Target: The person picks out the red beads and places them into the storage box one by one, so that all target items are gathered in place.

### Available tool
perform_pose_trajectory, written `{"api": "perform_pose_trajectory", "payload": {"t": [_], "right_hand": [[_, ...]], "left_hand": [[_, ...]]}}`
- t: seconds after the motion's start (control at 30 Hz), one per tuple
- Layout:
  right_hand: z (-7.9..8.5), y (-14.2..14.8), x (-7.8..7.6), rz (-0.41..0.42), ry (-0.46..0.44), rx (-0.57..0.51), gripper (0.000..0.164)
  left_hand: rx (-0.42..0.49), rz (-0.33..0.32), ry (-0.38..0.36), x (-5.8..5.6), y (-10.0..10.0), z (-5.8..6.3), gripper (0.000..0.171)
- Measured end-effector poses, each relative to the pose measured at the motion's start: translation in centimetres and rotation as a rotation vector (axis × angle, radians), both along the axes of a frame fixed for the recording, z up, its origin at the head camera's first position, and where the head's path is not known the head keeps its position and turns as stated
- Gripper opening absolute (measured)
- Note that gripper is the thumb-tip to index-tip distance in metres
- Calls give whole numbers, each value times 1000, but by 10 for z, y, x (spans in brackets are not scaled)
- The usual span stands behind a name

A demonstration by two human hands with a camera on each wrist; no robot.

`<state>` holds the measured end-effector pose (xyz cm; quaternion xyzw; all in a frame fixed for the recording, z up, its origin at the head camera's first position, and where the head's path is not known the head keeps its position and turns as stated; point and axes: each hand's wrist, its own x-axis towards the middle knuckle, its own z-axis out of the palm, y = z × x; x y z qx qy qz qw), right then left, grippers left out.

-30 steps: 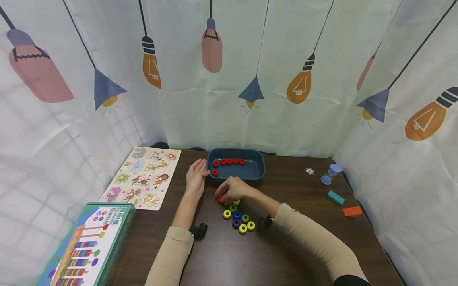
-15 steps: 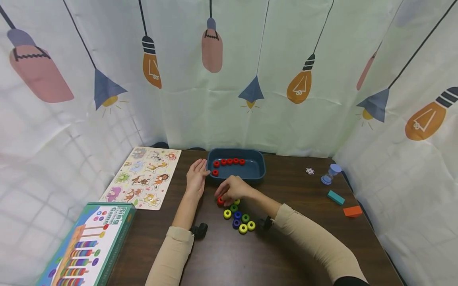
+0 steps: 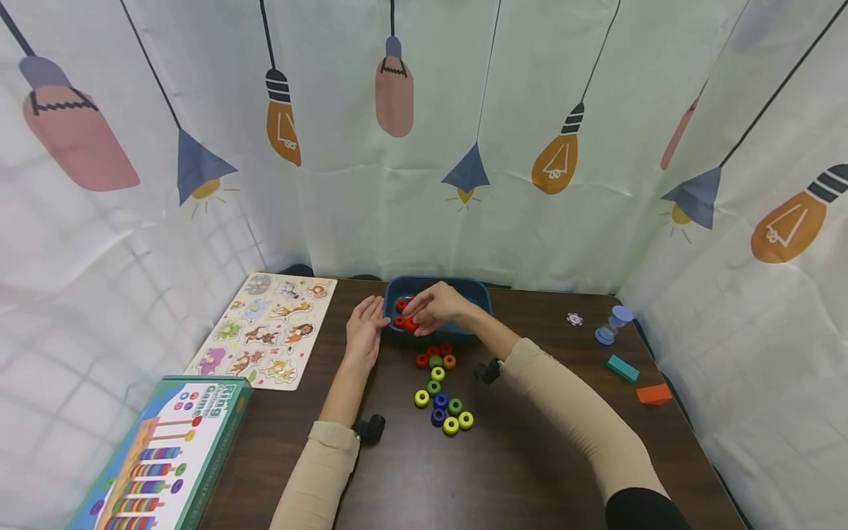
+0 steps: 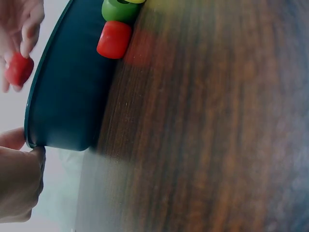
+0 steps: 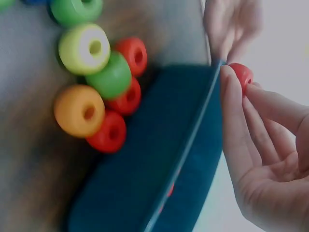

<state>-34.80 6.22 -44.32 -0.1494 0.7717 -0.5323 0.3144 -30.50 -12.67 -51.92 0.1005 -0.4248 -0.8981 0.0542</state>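
My right hand (image 3: 439, 305) pinches a red bead (image 5: 241, 73) between thumb and fingertips, over the front left part of a dark blue tray (image 3: 482, 296). Red beads (image 3: 400, 304) lie inside the tray; the hand hides some of them. With its fingers extended, my left hand (image 3: 363, 331) touches the tray's left end, the thumb at the front corner. Just in front of the tray are red beads (image 3: 422, 360), an orange bead (image 5: 78, 111) and a green bead (image 5: 110, 76). Yellow, green, blue and purple beads (image 3: 438, 417) trail toward me on the brown table (image 3: 530, 471).
On the left lie an animal picture board (image 3: 268, 331) and a toy box (image 3: 168, 449). To the right are a round chip (image 3: 574, 319), an hourglass (image 3: 614, 324), a teal block (image 3: 623, 368) and an orange block (image 3: 654, 393). Patterned cloth (image 3: 437, 221) hangs behind.
My right hand has picked up a red bead from the table and carried it forward over the tray. The left hand has stayed at the tray's left end.
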Motion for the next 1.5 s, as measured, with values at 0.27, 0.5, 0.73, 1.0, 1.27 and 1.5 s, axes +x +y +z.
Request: {"api": "perform_pose_trajectory", "payload": {"t": [0.27, 0.5, 0.73, 1.0, 1.27, 1.5], "right_hand": [[-14, -8, -36, -106, -23, 73, 29], [-39, -9, -46, -185, -104, 80, 27], [-55, -4, -45, -164, -95, 30, 29], [-34, 9, -28, -172, 65, -29, 29], [-14, 28, 18, 0, 176, 4, 21], [-30, 27, 50, 137, 259, 161, 21]], "left_hand": [[8, 1, 0, 2, 0, 1, 70], [12, 6, 1, 2, 1, 1, 70], [-16, -10, -9, 3, 3, 1, 70], [-21, -2, -9, 2, 1, 2, 69], [-13, -7, -5, 2, 2, 3, 70], [-12, -5, -3, 1, 1, 0, 69]]}}
